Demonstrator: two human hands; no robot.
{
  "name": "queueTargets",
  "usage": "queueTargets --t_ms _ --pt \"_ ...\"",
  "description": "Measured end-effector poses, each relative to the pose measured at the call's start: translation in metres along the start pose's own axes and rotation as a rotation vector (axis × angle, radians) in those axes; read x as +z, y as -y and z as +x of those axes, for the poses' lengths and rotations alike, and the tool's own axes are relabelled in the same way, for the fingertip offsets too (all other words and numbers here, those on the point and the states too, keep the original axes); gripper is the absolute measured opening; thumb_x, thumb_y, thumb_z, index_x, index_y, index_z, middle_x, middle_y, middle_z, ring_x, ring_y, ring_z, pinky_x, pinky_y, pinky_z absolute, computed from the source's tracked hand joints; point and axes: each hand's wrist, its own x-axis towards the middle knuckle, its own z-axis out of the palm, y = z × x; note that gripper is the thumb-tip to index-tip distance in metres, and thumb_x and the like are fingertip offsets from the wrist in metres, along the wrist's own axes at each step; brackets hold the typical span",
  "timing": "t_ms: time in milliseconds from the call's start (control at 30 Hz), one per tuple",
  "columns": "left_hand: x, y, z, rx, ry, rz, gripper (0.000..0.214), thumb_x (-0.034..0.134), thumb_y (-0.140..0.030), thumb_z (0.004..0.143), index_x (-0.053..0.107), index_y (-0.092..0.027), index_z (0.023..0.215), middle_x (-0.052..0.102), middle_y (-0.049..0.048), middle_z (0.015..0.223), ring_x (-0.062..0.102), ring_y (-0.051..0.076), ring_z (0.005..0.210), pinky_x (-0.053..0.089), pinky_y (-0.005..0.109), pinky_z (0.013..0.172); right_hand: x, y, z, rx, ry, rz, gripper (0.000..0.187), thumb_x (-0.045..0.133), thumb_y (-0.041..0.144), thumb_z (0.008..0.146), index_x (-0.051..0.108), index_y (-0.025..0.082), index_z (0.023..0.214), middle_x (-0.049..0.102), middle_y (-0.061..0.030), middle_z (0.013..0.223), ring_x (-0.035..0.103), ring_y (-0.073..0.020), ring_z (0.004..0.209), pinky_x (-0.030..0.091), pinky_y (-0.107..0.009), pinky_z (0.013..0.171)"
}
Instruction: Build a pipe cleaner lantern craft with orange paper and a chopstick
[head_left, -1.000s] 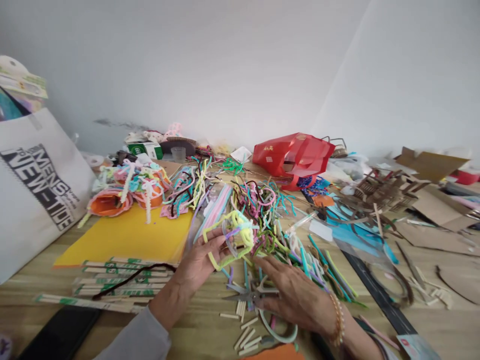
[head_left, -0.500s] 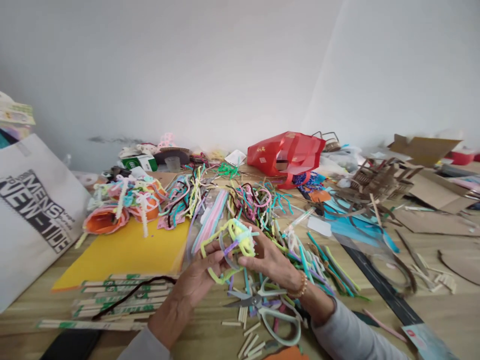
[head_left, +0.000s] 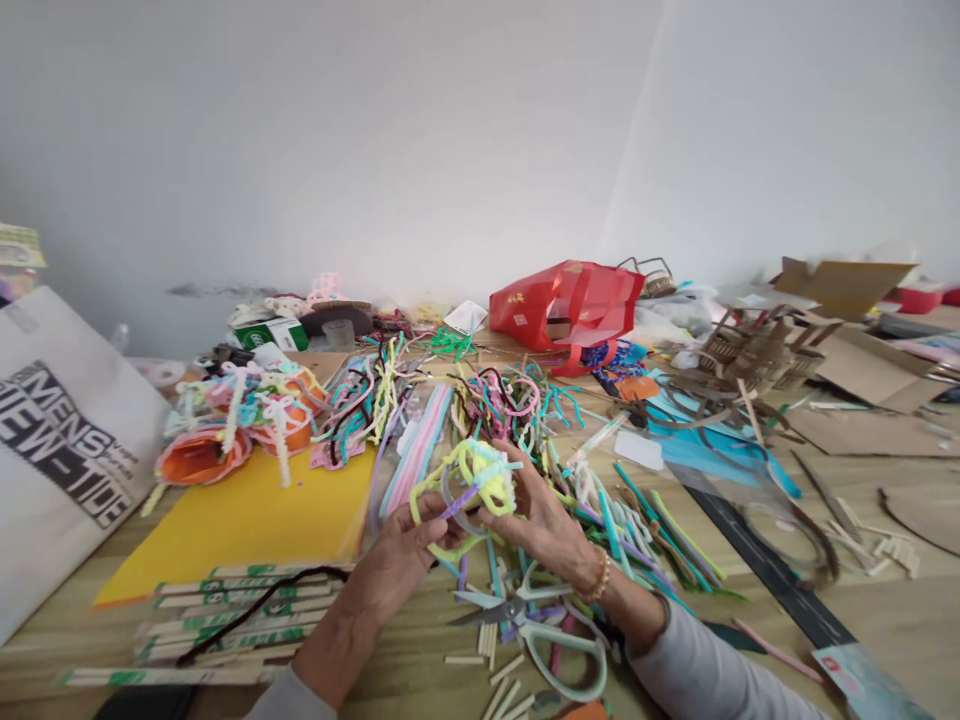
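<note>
Pinched yellow pipe-cleaner piece with left grip and right grip, midway between both, with scissors below the right; probably best steadied from the left, without crushing the loops.

A pale grey wall rises behind, softly lit, brightest low near the middle and darker at far left. A faint slanting line crosses it; a dark smudge marks its lower left. The table has wood grain.
</note>
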Motion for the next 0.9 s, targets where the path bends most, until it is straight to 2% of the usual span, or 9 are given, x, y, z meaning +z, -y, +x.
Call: queueTargets --t_ms 167,533,667,733,833,900 --pt "0.004 0.001 -0.001 0.004 -0.014 0.013 0.022 0.084 -0.022 0.063 0.073 -0.013 0.08 0.073 0.0051 0.073 0.065 0.015 0.068 0.048 0.026 0.069 -0.002 -0.009 0.004 0.018 0.024 0.075 0.072 0.072 0.037 0.076 0.035 0.024 0.136 0.055 -0.0074 0.123 0.053 -0.0224 0.113 0.044 -0.038 0.098" --pt "0.005 0.005 0.003 0.012 -0.131 -0.095 0.019 0.083 -0.017 0.064 0.072 -0.013 0.078 0.073 0.0028 0.07 0.068 0.014 0.068 0.052 0.023 0.066 -0.003 -0.015 0.007 0.033 0.021 0.059 0.079 0.075 0.039 0.073 0.035 0.023 0.139 0.051 -0.0091 0.134 0.049 -0.0257 0.121 0.037 -0.042 0.104" --pt "0.001 0.005 0.003 0.018 -0.128 -0.129 0.018 0.083 -0.015 0.065 0.072 -0.014 0.079 0.074 0.003 0.072 0.069 0.014 0.069 0.054 0.022 0.068 0.0 -0.013 0.008 0.063 0.09 0.173 0.071 0.076 0.04 0.073 0.041 0.023 0.133 0.054 -0.0081 0.129 0.051 -0.0248 0.12 0.038 -0.042 0.104" --pt "-0.001 0.005 0.003 0.017 -0.119 -0.153 0.018 0.083 -0.014 0.065 0.072 -0.015 0.079 0.074 0.003 0.073 0.07 0.015 0.07 0.055 0.023 0.069 -0.001 -0.013 0.008 0.093 0.124 0.247 0.074 0.078 0.039 0.07 0.042 0.023 0.132 0.055 -0.0077 0.128 0.052 -0.0247 0.118 0.04 -0.041 0.102" --pt "-0.004 0.004 0.001 0.002 -0.105 -0.212 0.017 0.082 -0.012 0.065 0.072 -0.016 0.078 0.075 0.0026 0.075 0.07 0.014 0.069 0.056 0.022 0.069 -0.007 -0.016 0.008 0.139 0.125 0.34 0.083 0.081 0.04 0.067 0.037 0.025 0.137 0.054 -0.0085 0.13 0.053 -0.0251 0.118 0.043 -0.042 0.098" --pt "-0.005 0.003 0.0 -0.02 -0.091 -0.264 0.016 0.08 -0.01 0.067 0.072 -0.017 0.078 0.075 0.0023 0.076 0.07 0.014 0.07 0.056 0.022 0.069 -0.01 -0.02 0.008 0.191 0.106 0.414 0.081 0.076 0.047 0.071 0.036 0.026 0.139 0.053 -0.0098 0.131 0.055 -0.026 0.115 0.047 -0.042 0.092"
